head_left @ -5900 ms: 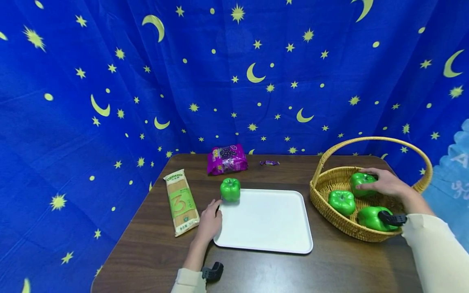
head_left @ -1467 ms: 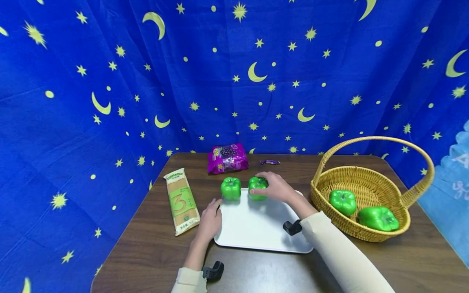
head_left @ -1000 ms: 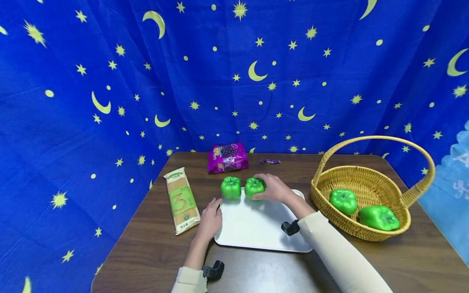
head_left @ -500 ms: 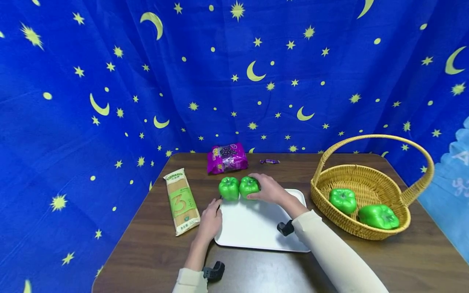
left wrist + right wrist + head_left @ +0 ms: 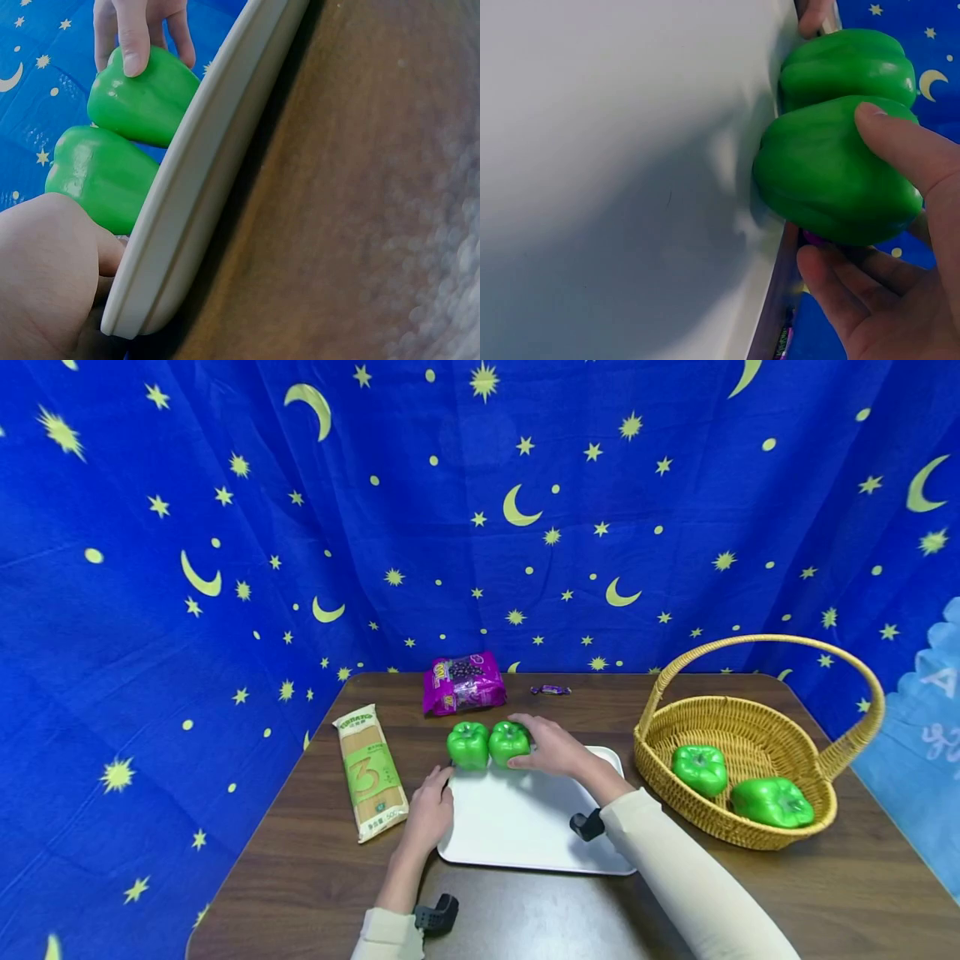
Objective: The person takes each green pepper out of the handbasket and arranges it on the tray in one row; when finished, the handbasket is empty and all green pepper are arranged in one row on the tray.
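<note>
My right hand [image 5: 553,748] holds a green bell pepper [image 5: 507,740] near the back edge of the white tray [image 5: 525,827]. In the right wrist view the thumb [image 5: 904,142] lies against the pepper's near side and the fingers reach round its far side. Close beside it, at the tray's back left corner, stands another green bell pepper [image 5: 467,746]. My left hand [image 5: 431,810] grips the tray's left rim, just in front of that pepper. In the left wrist view the fingers are partly hidden behind the rim.
A wicker basket [image 5: 720,835] with a tall handle, holding two more green bell peppers, stands at the right. A noodle packet [image 5: 371,774] lies left of the tray. Behind the tray are a purple bag [image 5: 464,683] and a small wrapped candy [image 5: 551,690]. A starry blue curtain [image 5: 420,527] hangs behind the table.
The right hand has taken a bell pepper from the basket to the tray, then moved it left to beside the other pepper. Over the last half second little has moved. The left hand stays put.
</note>
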The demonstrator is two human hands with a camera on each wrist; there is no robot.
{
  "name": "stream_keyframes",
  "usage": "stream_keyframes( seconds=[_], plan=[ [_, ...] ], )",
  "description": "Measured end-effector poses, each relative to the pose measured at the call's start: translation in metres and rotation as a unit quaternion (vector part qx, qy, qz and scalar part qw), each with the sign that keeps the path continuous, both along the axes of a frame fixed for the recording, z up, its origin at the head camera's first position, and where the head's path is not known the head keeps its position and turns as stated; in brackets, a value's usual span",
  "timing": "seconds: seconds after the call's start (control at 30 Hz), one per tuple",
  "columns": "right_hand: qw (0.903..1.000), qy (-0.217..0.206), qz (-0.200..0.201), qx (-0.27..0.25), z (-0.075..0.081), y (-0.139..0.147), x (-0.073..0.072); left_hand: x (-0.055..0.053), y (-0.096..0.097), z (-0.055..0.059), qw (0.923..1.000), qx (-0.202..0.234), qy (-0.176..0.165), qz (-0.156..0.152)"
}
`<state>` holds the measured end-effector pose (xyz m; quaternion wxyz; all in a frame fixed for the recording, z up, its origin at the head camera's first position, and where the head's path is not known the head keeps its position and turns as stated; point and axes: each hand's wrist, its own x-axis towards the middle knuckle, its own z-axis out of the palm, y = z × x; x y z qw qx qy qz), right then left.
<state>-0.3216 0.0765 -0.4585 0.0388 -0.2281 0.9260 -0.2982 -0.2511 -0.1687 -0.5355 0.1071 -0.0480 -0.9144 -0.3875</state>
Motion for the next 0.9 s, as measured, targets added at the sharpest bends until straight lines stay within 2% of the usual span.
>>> stream_keyframes(
  seconds=[0.27,0.43,0.67,0.9],
  plan=[
    [1.0000,-0.007,0.000,-0.002,0.003,0.002,0.003,0.001,0.000,0.001,1.0000,0.002,-0.003,0.001],
    [0.9997,0.021,0.012,-0.002,0.008,0.010,0.005,0.001,0.000,0.001,1.0000,0.001,0.001,-0.002],
    [0.9983,0.048,0.027,-0.019,0.030,0.031,0.007,0.000,0.001,0.003,1.0000,0.000,0.001,0.001],
    [0.9942,0.084,0.052,-0.043,0.053,0.056,0.016,0.001,0.001,0.001,1.0000,-0.001,-0.006,0.002]
  ],
)
